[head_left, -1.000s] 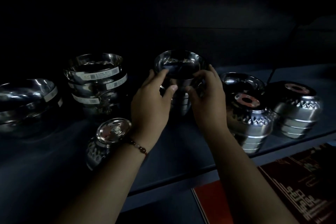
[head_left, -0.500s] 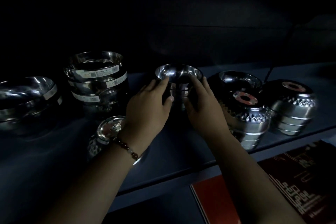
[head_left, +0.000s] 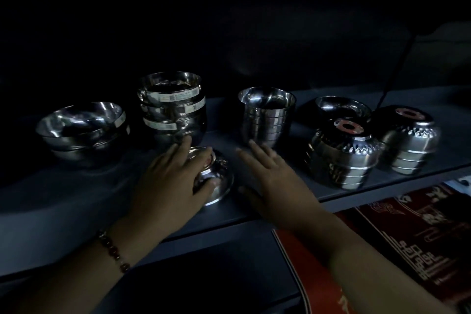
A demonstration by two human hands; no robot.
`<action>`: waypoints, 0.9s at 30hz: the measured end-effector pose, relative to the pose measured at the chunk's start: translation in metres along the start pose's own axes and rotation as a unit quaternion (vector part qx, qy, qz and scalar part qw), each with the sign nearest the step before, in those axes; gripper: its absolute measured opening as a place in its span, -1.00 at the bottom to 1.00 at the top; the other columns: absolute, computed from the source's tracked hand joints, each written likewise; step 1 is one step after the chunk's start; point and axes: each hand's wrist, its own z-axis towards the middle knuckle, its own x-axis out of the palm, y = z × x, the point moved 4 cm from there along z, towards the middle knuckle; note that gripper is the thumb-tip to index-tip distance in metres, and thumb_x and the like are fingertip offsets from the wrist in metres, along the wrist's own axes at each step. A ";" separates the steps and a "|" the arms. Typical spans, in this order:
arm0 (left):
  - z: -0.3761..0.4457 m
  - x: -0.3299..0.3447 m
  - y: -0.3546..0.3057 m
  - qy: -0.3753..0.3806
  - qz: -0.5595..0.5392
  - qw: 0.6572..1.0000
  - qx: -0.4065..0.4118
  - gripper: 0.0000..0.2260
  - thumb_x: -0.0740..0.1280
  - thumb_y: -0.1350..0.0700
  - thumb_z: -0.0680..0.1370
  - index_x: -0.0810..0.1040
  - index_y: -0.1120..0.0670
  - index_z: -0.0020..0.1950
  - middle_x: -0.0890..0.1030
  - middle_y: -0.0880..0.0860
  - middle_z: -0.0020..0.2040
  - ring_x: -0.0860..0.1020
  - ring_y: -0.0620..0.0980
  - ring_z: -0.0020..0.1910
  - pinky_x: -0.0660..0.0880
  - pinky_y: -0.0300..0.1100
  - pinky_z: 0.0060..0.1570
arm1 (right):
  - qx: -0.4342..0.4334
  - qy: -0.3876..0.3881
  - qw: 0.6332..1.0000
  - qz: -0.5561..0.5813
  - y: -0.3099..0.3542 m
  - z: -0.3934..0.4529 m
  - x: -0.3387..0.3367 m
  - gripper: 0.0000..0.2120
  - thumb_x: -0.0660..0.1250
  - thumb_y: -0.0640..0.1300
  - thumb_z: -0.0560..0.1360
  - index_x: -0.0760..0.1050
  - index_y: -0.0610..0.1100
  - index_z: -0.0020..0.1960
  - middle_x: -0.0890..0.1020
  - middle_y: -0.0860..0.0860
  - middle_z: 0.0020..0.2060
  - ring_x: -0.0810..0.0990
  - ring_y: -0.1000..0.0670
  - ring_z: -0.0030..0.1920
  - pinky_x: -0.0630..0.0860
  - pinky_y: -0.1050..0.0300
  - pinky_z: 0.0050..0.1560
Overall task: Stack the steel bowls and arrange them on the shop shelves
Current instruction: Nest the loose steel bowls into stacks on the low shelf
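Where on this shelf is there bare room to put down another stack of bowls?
Bare shelf lies front left, before the wide bowls, and behind the upturned stacks at far right. The middle is crowded: the left hand covers an upturned bowl, and the right hand lies before the upright stack.

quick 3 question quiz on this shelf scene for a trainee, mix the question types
1. True or false: the left hand rests on an upside-down bowl.
2. Which stack stands just beyond the right hand? A) the labelled bowl stack B) the plain upright bowl stack C) the upside-down patterned stacks
3. Fill in: the right hand holds ____.

Key: 1 true; 2 B; 3 nothing.
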 end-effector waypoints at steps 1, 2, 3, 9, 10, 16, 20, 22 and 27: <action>-0.006 0.001 0.002 0.010 0.000 1.000 0.000 -0.41 0.16 -0.28 0.59 0.09 -0.25 0.59 -0.08 -0.02 0.65 0.00 0.06 0.62 0.08 0.02 0.50 | -0.008 0.013 1.000 0.000 0.007 -0.001 0.006 -0.32 0.28 0.04 0.57 0.06 -0.01 0.59 0.06 -0.15 0.58 0.05 -0.22 0.57 -0.03 -0.01 0.53; -0.012 0.002 0.005 0.021 0.004 1.000 0.000 -0.40 0.14 -0.30 0.59 0.03 -0.28 0.59 -0.12 -0.03 0.65 -0.02 0.05 0.62 0.10 0.03 0.49 | -0.015 0.027 1.000 0.002 0.014 -0.002 0.013 -0.31 0.27 0.06 0.57 0.03 0.00 0.60 0.05 -0.14 0.59 0.04 -0.21 0.57 -0.07 0.02 0.53; -0.016 0.003 0.008 0.030 0.007 1.000 -0.001 -0.38 0.13 -0.32 0.59 -0.04 -0.30 0.58 -0.16 -0.04 0.65 -0.04 0.04 0.62 0.12 0.04 0.48 | -0.019 0.038 0.999 0.004 0.021 -0.002 0.019 -0.29 0.26 0.08 0.57 -0.01 0.01 0.60 0.04 -0.12 0.59 0.04 -0.19 0.58 -0.11 0.05 0.53; -0.028 0.013 0.024 0.044 -0.055 0.997 -0.028 -0.24 0.30 -0.33 0.50 -0.09 -0.32 0.55 -0.27 -0.05 0.63 0.09 0.14 0.59 0.32 0.05 0.39 | -0.010 0.046 0.998 0.038 0.035 -0.003 0.034 -0.21 0.25 0.13 0.56 -0.17 0.05 0.60 -0.02 0.00 0.60 0.04 -0.06 0.58 -0.03 0.11 0.52; -0.029 0.016 0.026 0.044 -0.081 0.995 -0.035 -0.21 0.34 -0.33 0.47 -0.08 -0.33 0.54 -0.26 -0.06 0.63 0.14 0.15 0.58 0.36 0.05 0.37 | -0.011 0.044 0.998 0.036 0.034 -0.004 0.034 -0.21 0.25 0.13 0.56 -0.17 0.06 0.60 -0.02 0.00 0.60 0.05 -0.05 0.58 -0.01 0.10 0.52; -0.027 0.022 0.031 -0.003 -0.158 0.987 -0.038 -0.15 0.51 -0.25 0.37 0.10 -0.29 0.53 -0.07 -0.09 0.63 0.23 0.09 0.54 0.37 -0.06 0.34 | -0.012 0.036 0.998 0.051 0.040 -0.006 0.032 -0.20 0.27 0.11 0.56 -0.15 0.03 0.60 -0.05 0.00 0.60 0.09 -0.05 0.56 0.02 0.26 0.41; -0.027 0.021 0.030 -0.021 -0.196 0.980 -0.037 -0.16 0.54 -0.22 0.34 0.16 -0.30 0.51 0.00 -0.15 0.60 0.25 -0.03 0.51 0.35 -0.17 0.29 | -0.015 0.033 0.997 0.062 0.039 -0.009 0.028 -0.20 0.27 0.11 0.57 -0.17 0.08 0.60 -0.08 0.05 0.60 0.08 -0.01 0.56 0.02 0.31 0.34; -0.029 0.019 0.028 -0.037 -0.235 0.971 -0.030 -0.17 0.57 -0.17 0.33 0.19 -0.34 0.49 0.04 -0.19 0.58 0.28 -0.12 0.46 0.33 -0.24 0.23 | -0.024 0.027 0.997 0.074 0.037 -0.010 0.024 -0.19 0.29 0.09 0.56 -0.16 0.10 0.59 -0.09 0.09 0.60 0.10 -0.01 0.56 0.07 0.25 0.38; -0.029 0.003 0.017 -0.074 -0.335 0.939 0.007 -0.21 0.60 -0.08 0.32 0.31 -0.31 0.46 0.29 -0.22 0.48 0.36 -0.21 0.40 0.45 -0.11 0.33 | -0.054 -0.036 0.991 0.119 0.029 -0.012 0.004 -0.17 0.38 -0.02 0.51 -0.07 0.07 0.59 0.01 0.11 0.58 0.12 0.03 0.56 0.20 0.10 0.49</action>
